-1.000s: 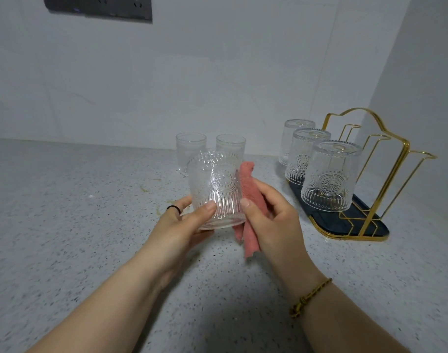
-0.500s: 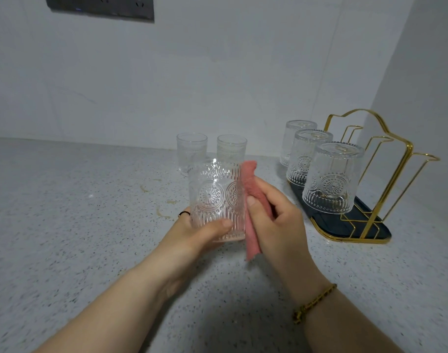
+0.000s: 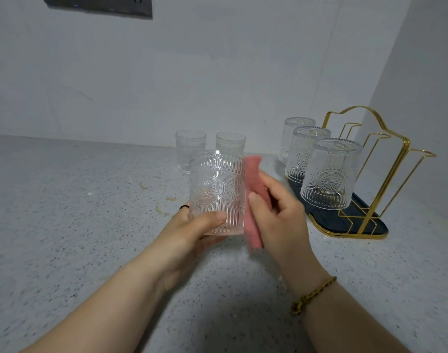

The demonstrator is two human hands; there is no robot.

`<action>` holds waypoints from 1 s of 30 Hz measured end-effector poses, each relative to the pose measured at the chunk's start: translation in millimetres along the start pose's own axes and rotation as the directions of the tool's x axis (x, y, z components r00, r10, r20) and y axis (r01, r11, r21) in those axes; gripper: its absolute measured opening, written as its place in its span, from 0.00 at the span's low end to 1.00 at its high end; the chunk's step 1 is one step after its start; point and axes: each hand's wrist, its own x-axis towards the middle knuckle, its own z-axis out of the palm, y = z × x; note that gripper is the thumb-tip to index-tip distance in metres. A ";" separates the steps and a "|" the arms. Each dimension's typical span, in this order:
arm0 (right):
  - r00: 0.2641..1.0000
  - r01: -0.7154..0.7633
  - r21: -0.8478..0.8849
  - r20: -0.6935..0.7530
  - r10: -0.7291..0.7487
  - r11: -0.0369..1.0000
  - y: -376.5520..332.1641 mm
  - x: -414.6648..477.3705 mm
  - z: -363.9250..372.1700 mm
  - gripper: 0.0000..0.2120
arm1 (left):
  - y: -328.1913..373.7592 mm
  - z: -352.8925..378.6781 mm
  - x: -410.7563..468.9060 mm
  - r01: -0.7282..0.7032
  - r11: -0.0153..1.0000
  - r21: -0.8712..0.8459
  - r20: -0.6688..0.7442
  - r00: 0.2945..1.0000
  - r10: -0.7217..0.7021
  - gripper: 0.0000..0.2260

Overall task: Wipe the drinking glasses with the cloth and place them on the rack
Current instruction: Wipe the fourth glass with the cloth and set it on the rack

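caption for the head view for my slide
Left hand holds an embossed clear glass while right hand presses a pink cloth to its side.

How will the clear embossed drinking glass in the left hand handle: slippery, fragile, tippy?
Likely rigid but fragile: the clear embossed drinking glass is see-through glass. Its ribbed relief probably gives the left hand decent grip. Taller than wide, it might tip if pushed high up.
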 end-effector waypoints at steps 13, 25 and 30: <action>0.989 -0.131 0.108 0.083 0.122 0.985 6.3 0.3 3.3 0.17 | 5.8 -4.8 0.1 -0.011 0.992 0.123 -0.046 0.999 0.017 0.30; 0.994 -0.052 -0.054 0.090 0.057 0.997 5.4 -3.2 6.1 0.22 | -3.2 2.4 2.4 0.004 0.972 0.233 -0.095 0.995 0.018 0.27; 0.990 -0.085 -0.057 0.108 0.090 0.995 3.7 -0.4 3.4 0.16 | -0.9 2.9 1.1 -0.014 0.986 0.164 -0.091 0.995 0.030 0.24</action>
